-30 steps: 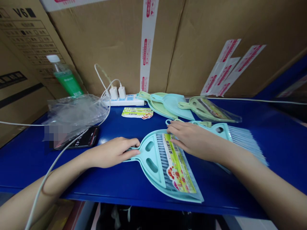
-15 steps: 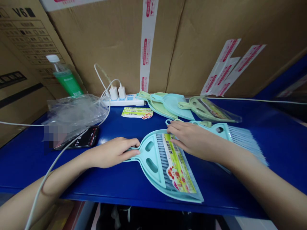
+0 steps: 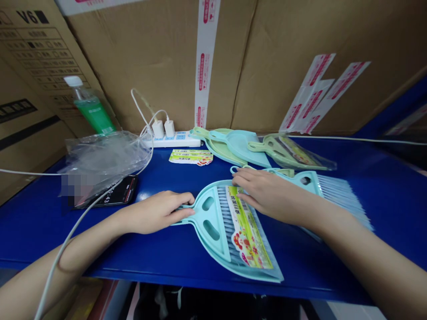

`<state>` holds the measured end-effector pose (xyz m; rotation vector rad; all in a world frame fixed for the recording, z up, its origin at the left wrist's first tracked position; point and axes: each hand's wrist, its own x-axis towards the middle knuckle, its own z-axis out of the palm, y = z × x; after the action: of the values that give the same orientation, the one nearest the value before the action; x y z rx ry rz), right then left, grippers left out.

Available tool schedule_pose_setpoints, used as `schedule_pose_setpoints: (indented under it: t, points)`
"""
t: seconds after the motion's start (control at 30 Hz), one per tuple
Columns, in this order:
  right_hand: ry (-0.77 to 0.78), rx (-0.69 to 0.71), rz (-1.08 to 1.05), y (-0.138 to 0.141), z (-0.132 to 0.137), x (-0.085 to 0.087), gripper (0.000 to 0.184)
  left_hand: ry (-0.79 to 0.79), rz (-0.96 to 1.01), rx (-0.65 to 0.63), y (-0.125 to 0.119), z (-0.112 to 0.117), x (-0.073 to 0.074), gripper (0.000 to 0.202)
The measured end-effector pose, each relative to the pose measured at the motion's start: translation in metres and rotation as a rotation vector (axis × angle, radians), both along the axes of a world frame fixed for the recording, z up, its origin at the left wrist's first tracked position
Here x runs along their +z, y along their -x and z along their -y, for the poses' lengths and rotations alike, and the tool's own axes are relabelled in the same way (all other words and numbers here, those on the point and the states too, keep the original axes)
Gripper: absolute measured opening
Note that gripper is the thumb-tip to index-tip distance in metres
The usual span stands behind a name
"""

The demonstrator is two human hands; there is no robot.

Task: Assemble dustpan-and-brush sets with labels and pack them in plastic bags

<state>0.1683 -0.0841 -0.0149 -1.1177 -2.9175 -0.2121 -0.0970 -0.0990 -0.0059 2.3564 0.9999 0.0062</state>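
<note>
A light-blue dustpan (image 3: pixel 208 260) lies on the blue table with a matching hand brush (image 3: pixel 198 216) nested in it. My left hand (image 3: pixel 163 212) is closed around their handles, thumb and fingers pinching where these widen. Over the bristles rests a yellow-green printed label (image 3: pixel 248 231). My right hand (image 3: pixel 263 191) lies over the label's upper end and the dustpan's far edge, thumb on the label, fingers stretched out. Its fingertips' undersides are hidden. Under my right forearm sits another light-blue brush set (image 3: pixel 343 195), partly covered.
Behind are green and blue dustpans (image 3: pixel 248 144) and a bagged green set (image 3: pixel 287 151). Loose labels (image 3: pixel 190 156) lie by a power strip (image 3: pixel 178 140). At left are clear plastic bags (image 3: pixel 106 153), a phone (image 3: pixel 116 193), a green bottle (image 3: pixel 95 115) and a white cable (image 3: pixel 80 218) crossing my left forearm.
</note>
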Motion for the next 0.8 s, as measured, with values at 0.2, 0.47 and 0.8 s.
schedule_pose_setpoints:
  t: [0.2,0.47,0.8]
  points:
    - [-0.027,0.017,-0.009,-0.0012,-0.0003,-0.0019,0.018,0.011,-0.011,-0.004,0.0004,0.0005,-0.0002,0.027]
    - [-0.010,0.036,-0.053,0.0032,0.0020,0.0062,0.019,-0.012,-0.001,-0.004,0.0002,0.0011,-0.0011,0.027]
    - [0.030,0.034,-0.034,0.0033,0.0069,0.0007,0.066,-0.010,0.006,0.000,0.0003,0.0012,-0.0005,0.026]
